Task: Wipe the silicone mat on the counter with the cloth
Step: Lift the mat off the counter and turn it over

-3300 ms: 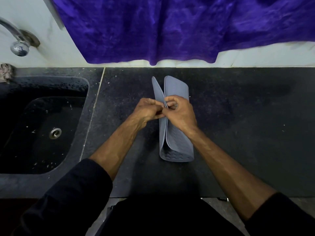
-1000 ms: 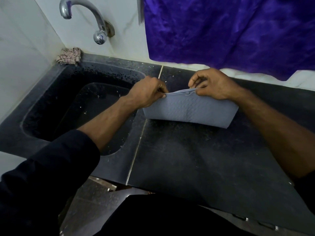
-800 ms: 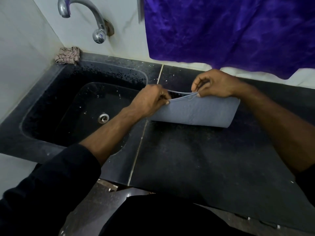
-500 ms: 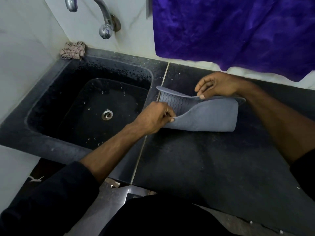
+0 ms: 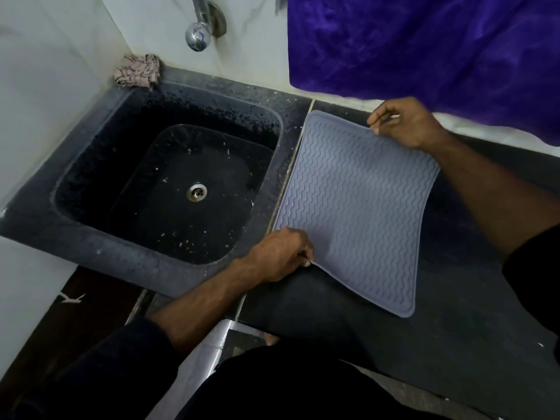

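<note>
A grey silicone mat (image 5: 357,204) with a wavy ribbed face lies spread out on the black counter (image 5: 448,334), just right of the sink. My left hand (image 5: 280,256) pinches the mat's near left corner. My right hand (image 5: 406,122) pinches its far edge near the right corner. A crumpled pinkish cloth (image 5: 138,71) sits on the far left corner of the sink surround, apart from both hands.
A black sink (image 5: 169,189) with a metal drain lies to the left, a chrome tap (image 5: 198,34) on the wall above it. A purple cloth (image 5: 430,50) hangs on the wall behind the counter. The counter's front edge runs close to my body.
The mat was folded in half. My left hand drew the top layer toward me and the mat now lies unfolded, ribbed side up. The view has swung left and closer.
</note>
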Motion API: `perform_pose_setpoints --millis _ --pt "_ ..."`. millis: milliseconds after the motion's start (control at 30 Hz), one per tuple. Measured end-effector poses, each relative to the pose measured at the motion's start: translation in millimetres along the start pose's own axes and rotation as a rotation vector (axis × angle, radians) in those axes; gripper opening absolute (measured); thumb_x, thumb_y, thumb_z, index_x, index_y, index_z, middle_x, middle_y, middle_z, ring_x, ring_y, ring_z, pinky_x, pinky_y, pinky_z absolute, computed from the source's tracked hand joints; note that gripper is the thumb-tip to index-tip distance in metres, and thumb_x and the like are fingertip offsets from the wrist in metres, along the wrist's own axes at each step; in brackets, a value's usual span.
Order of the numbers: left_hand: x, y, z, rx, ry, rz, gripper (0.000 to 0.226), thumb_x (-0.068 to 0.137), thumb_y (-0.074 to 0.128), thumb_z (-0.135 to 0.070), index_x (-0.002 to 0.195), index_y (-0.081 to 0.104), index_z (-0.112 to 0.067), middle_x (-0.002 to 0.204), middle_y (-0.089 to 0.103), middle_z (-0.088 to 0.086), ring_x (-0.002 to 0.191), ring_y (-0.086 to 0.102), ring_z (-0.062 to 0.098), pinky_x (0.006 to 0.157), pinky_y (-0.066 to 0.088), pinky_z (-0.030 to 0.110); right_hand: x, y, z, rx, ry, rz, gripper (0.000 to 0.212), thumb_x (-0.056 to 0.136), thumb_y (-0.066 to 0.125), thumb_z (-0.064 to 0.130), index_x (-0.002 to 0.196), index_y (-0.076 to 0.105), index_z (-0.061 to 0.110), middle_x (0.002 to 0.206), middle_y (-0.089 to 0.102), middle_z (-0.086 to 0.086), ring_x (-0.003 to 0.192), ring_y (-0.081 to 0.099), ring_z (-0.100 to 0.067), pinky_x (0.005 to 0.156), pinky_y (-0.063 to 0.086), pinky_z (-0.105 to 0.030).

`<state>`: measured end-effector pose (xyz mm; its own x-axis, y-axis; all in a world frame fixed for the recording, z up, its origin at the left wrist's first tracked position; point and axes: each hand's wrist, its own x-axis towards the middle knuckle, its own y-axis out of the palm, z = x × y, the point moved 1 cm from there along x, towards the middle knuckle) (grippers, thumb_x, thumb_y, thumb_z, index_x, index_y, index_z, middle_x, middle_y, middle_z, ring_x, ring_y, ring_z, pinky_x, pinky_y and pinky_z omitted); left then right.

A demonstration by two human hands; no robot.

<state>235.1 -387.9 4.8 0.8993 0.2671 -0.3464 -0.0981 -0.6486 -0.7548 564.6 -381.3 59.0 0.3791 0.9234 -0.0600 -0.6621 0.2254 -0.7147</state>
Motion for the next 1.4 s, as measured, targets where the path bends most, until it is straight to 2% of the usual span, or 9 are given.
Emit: perform_pose_setpoints --millis 67,233,400,467,567,767,900,1067,1400 --pt "-2 4 3 0.003 -0.032 0.024 0.011 0.092 0.060 -0.020 0.100 0.067 -0.019 0.108 0.062 -0.001 0.100 0.059 0.014 0.090 0.050 0.029 2 0 -4 -0.001 0.016 -0.017 0.020 0.083 0.067 -0.007 0.102 0.066 -0.001 0.097 0.064 -0.013 0.079 0.059 -0.008 0.084 0.051 -0.028" --pt "-5 14 9 0.037 -0.045 0.060 0.012 0.094 0.057 -0.021 0.102 0.065 -0.018 0.110 0.061 0.001 0.101 0.058 0.015 0.091 0.050 0.032 7 0 -15 -0.016 0.044 -0.049 0.019 0.084 0.067 -0.003 0.100 0.067 0.007 0.098 0.066 -0.008 0.084 0.060 -0.012 0.081 0.050 -0.024" --pt "-6 21 11 0.074 -0.045 0.075 0.013 0.094 0.056 -0.023 0.103 0.065 -0.019 0.112 0.059 0.001 0.102 0.057 0.017 0.091 0.050 0.035 14 0 -18 -0.013 0.043 -0.109 0.017 0.085 0.065 -0.003 0.102 0.067 0.001 0.097 0.064 -0.007 0.076 0.057 0.000 0.076 0.047 -0.010" --pt "-7 21 13 0.078 -0.029 0.080 0.015 0.093 0.058 -0.026 0.105 0.065 -0.020 0.114 0.057 0.000 0.105 0.056 0.016 0.093 0.049 0.034 15 1 -19 -0.007 0.057 -0.129 0.021 0.087 0.065 0.001 0.107 0.067 0.003 0.105 0.065 -0.007 0.085 0.059 -0.003 0.082 0.046 -0.010" --pt "-9 24 16 0.078 0.019 0.037 0.037 0.089 0.060 -0.045 0.120 0.059 -0.026 0.127 0.049 -0.005 0.115 0.048 0.011 0.096 0.045 0.030 8 8 -23 -0.062 0.127 -0.245 0.029 0.087 0.067 0.015 0.116 0.065 0.019 0.125 0.058 0.001 0.114 0.052 -0.011 0.097 0.040 -0.022" --pt "11 35 17 0.187 0.043 -0.139 0.087 0.084 0.053 -0.065 0.152 0.014 -0.029 0.160 0.009 0.000 0.145 0.014 0.020 0.113 0.019 0.040 -65 61 -44 -0.184 0.235 -0.341 0.033 0.092 0.058 0.031 0.121 0.058 0.016 0.123 0.060 -0.008 0.115 0.056 -0.023 0.100 0.046 -0.040" --pt "36 46 15 0.210 -0.028 -0.183 0.094 0.084 0.039 -0.074 0.154 -0.003 -0.029 0.161 -0.010 0.002 0.148 -0.006 0.023 0.114 -0.004 0.040 -136 102 -77 -0.332 0.304 -0.352 0.054 0.093 0.054 0.042 0.135 0.045 0.010 0.145 0.039 -0.019 0.136 0.035 -0.035 0.113 0.029 -0.052" --pt "53 73 10 0.259 -0.089 -0.157 0.095 0.083 0.029 -0.080 0.153 -0.012 -0.031 0.159 -0.023 0.004 0.146 -0.020 0.025 0.118 -0.007 0.053 -168 126 -94 -0.353 0.389 -0.230 0.070 0.095 0.039 0.055 0.150 0.019 0.016 0.160 0.006 -0.019 0.148 0.002 -0.035 0.118 0.007 -0.054" --pt "50 88 18 0.360 -0.115 -0.237 0.095 0.079 0.016 -0.085 0.154 -0.006 -0.030 0.160 -0.019 0.003 0.147 -0.016 0.025 0.115 -0.004 0.058 -166 136 -98 -0.433 0.388 -0.180 0.081 0.091 0.028 0.066 0.153 0.004 0.020 0.161 -0.004 -0.017 0.149 -0.005 -0.031 0.120 0.003 -0.049"
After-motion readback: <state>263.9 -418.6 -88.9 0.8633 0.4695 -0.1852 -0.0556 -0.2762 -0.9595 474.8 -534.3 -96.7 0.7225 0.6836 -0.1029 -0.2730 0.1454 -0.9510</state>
